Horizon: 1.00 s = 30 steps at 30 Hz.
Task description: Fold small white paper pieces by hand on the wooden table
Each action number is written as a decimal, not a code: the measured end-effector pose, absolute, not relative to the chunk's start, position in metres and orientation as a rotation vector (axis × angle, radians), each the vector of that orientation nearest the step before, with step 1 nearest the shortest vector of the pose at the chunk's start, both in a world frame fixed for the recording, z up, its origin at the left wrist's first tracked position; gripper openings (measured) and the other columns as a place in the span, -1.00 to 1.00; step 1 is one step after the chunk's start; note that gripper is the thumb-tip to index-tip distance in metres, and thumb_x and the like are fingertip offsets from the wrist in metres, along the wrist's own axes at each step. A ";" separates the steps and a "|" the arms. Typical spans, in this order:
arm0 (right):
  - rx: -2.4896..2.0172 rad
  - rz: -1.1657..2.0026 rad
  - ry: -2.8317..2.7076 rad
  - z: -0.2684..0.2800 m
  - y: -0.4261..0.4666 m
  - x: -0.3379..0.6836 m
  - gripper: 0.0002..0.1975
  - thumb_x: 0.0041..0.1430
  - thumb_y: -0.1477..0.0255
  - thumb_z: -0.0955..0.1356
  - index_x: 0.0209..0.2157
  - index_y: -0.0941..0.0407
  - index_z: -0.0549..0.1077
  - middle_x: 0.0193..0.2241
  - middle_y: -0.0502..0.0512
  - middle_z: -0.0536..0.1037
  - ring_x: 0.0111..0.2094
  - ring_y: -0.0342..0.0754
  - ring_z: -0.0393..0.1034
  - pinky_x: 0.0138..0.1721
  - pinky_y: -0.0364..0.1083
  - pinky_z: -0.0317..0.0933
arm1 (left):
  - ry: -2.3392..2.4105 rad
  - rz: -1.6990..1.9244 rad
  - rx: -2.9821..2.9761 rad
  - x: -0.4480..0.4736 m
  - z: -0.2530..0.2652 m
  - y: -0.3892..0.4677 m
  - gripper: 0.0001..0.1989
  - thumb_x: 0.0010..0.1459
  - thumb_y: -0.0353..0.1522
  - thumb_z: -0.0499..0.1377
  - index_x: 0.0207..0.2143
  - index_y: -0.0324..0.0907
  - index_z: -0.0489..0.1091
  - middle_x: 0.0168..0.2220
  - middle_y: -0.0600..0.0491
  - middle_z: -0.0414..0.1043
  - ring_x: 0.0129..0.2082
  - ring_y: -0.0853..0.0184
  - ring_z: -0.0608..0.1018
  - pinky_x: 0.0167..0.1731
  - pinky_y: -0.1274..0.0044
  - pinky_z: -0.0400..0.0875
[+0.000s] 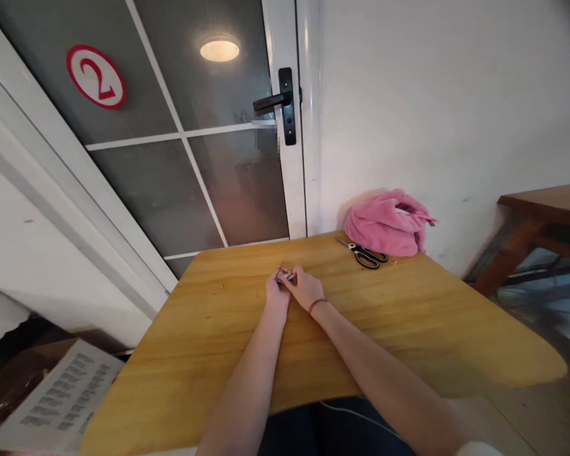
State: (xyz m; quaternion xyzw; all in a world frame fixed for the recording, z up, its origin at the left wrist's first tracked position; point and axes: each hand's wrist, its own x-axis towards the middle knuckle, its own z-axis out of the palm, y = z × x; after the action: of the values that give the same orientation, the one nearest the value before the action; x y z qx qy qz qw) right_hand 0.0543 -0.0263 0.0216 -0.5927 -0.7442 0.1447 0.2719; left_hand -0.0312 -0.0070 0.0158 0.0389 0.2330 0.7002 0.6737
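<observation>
Fingers curled in on both sides, and leftmost it's the left hand (275,291), holding a small grey item (286,277), too tiny to make out. That item sits right between the two hands, over the far half of the worktop (209,335). Across to the right hand (308,289), red band (317,305) at the wrist, pinching the same piece! Further right, scissors (356,248) lie flat, tips leftward, just beside the heaped pink cloth (384,223).
</observation>
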 end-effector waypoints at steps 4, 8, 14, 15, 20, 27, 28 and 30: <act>-1.519 0.396 -2.020 0.019 -0.028 0.054 -0.51 0.00 -0.04 0.08 -0.34 0.10 0.21 -0.54 -0.02 0.40 -0.50 -0.16 0.30 -0.55 -0.21 -0.07 | 0.575 1.667 0.036 -0.044 0.019 -0.006 -0.84 0.04 -0.59 -0.10 -0.51 -0.25 0.17 -0.64 0.13 0.15 -0.64 0.50 0.31 -0.54 0.63 0.28; -1.422 0.383 -2.080 0.017 -0.031 0.053 -0.54 0.02 0.00 0.09 -0.33 0.11 0.21 -0.55 -0.04 0.37 -0.54 -0.19 0.25 -0.55 -0.22 -0.09 | 0.547 1.721 0.010 -0.056 0.022 -0.002 -0.81 0.06 -0.60 -0.14 -0.49 -0.24 0.15 -0.64 0.15 0.13 -0.67 0.53 0.28 -0.58 0.67 0.25; -1.338 0.354 -2.228 0.019 -0.035 0.051 -0.61 0.11 0.10 0.07 -0.33 0.10 0.27 -0.52 -0.03 0.41 -0.50 -0.18 0.28 -0.54 -0.21 -0.07 | 0.578 1.720 0.010 -0.058 0.022 -0.001 -0.86 0.09 -0.55 -0.10 -0.46 -0.22 0.16 -0.63 0.16 0.14 -0.67 0.55 0.31 -0.61 0.71 0.21; -1.336 0.352 -2.241 0.021 -0.035 0.050 -0.62 0.13 0.11 0.06 -0.30 0.09 0.27 -0.50 -0.02 0.43 -0.48 -0.17 0.30 -0.53 -0.21 -0.06 | 0.603 1.707 0.030 -0.056 0.022 -0.002 -0.87 0.08 -0.54 -0.10 -0.45 -0.21 0.17 -0.64 0.16 0.15 -0.67 0.54 0.31 -0.61 0.70 0.21; -1.384 0.369 -2.239 0.026 -0.036 0.052 -0.61 0.18 0.20 0.04 0.00 0.02 0.13 -0.34 0.03 0.46 -0.34 -0.13 0.35 -0.43 -0.21 0.03 | 0.691 1.689 0.199 -0.040 0.021 -0.007 -0.88 0.04 -0.51 0.00 -0.34 -0.20 0.24 -0.61 0.15 0.22 -0.66 0.54 0.34 -0.58 0.69 0.23; -1.429 0.372 -2.168 0.026 -0.035 0.053 -0.59 0.17 0.18 0.04 -0.02 0.04 0.17 -0.36 0.03 0.46 -0.35 -0.13 0.34 -0.43 -0.21 0.03 | 0.673 1.645 0.233 -0.036 0.020 -0.006 -0.87 0.03 -0.51 0.02 -0.33 -0.20 0.26 -0.59 0.15 0.26 -0.64 0.53 0.35 -0.59 0.69 0.24; -1.419 0.371 -2.165 0.025 -0.035 0.052 -0.59 0.16 0.17 0.05 -0.05 0.05 0.19 -0.38 0.02 0.46 -0.37 -0.14 0.34 -0.44 -0.21 0.02 | 0.670 1.638 0.213 -0.037 0.021 -0.006 -0.89 0.05 -0.49 0.01 -0.34 -0.20 0.26 -0.60 0.14 0.25 -0.65 0.53 0.35 -0.61 0.69 0.23; -1.413 0.374 -2.163 0.023 -0.034 0.052 -0.60 0.13 0.12 0.06 -0.16 0.06 0.26 -0.43 0.01 0.45 -0.41 -0.14 0.34 -0.47 -0.21 0.01 | 0.639 1.628 0.167 -0.039 0.022 -0.006 -0.91 0.08 -0.47 -0.03 -0.38 -0.21 0.25 -0.60 0.14 0.23 -0.67 0.54 0.34 -0.65 0.70 0.21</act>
State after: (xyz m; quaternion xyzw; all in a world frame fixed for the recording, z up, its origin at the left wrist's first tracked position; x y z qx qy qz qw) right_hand 0.0516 -0.0341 0.0233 -0.5224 -0.7995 0.1383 0.2623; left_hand -0.0392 -0.0062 0.0219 0.0730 0.2801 0.7132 0.6383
